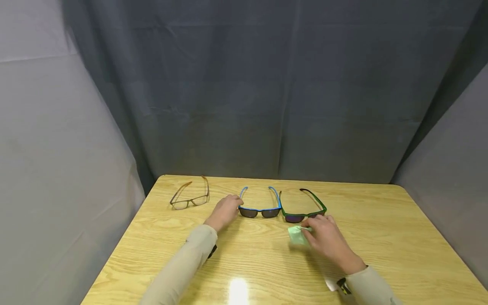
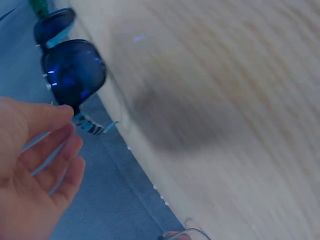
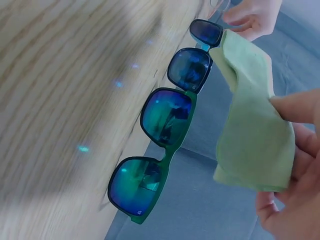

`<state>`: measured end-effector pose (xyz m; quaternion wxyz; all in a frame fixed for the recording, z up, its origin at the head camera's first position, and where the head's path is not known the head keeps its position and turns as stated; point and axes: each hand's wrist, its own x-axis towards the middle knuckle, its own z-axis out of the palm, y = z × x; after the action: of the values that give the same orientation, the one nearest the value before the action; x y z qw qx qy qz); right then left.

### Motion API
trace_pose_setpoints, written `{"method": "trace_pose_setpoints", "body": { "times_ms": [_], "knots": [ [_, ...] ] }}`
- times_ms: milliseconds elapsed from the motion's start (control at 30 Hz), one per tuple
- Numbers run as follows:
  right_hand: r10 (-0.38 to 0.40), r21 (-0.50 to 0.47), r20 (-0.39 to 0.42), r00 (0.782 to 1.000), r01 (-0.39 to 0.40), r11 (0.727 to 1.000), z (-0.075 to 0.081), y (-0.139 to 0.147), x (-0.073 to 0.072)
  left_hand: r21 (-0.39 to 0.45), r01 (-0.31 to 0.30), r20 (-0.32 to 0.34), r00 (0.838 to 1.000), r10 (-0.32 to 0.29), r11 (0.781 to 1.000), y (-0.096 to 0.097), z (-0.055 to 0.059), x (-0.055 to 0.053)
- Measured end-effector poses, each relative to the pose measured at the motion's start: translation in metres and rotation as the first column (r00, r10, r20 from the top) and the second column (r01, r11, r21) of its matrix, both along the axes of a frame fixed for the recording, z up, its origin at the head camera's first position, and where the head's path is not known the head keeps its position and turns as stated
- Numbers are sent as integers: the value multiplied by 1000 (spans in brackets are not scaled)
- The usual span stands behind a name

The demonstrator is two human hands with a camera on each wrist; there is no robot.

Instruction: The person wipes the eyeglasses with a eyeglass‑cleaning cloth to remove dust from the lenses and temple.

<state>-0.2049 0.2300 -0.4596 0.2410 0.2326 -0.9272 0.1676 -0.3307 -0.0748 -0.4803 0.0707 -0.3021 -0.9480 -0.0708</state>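
- dark curtain hangs behind the far edge of the wood-grain surface, with pale cloth walls at left and right.
- blue sunglasses lie near the far edge, lenses facing the person, temples unfolded toward the curtain.
- left hand pinches their left corner between thumb and forefinger; the other fingers are loosely bent.
- green sunglasses sit just beside, on the right; whether the two frames touch, i cannot tell.
- right hand pinches a pale green cloth between thumb and fingers, on the near side of the green sunglasses.
- clear eyeglasses lie at the far left, temples open, apart from the left hand.
- wood stretches from the green sunglasses to the right edge, and toward the person.
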Motion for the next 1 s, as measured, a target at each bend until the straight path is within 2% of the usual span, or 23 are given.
{"method": "trace_pose_setpoints", "body": {
  "times_ms": [167, 300, 433, 700, 900, 1000],
  "knots": [
    [16, 1, 23, 1000, -16, 1000, -1, -1, 2, -57, -21, -62, 998, 18, 998, 3, -8, -1],
    [20, 26, 71, 997, -22, 999, -3, -1, 3, -85, -18, -78, 997, 11, 996, 7, -10, -1],
    [47, 47, 82, 996, -51, 998, -3, 0, 5, -116, -18, -103, 995, 6, 993, 9, -10, 0],
    [71, 52, 90, 993, -76, 996, -1, -1, 8, -78, -4, -143, 990, -7, 997, 6, -9, 5],
    [68, 41, 35, 997, -70, 997, -1, -3, 8, -79, 23, -148, 988, -35, 997, 2, -10, 6],
    [58, 20, 37, 998, -59, 998, -2, -3, 9, -72, 37, -157, 986, -48, 997, 0, -10, 8]
  ]
}}
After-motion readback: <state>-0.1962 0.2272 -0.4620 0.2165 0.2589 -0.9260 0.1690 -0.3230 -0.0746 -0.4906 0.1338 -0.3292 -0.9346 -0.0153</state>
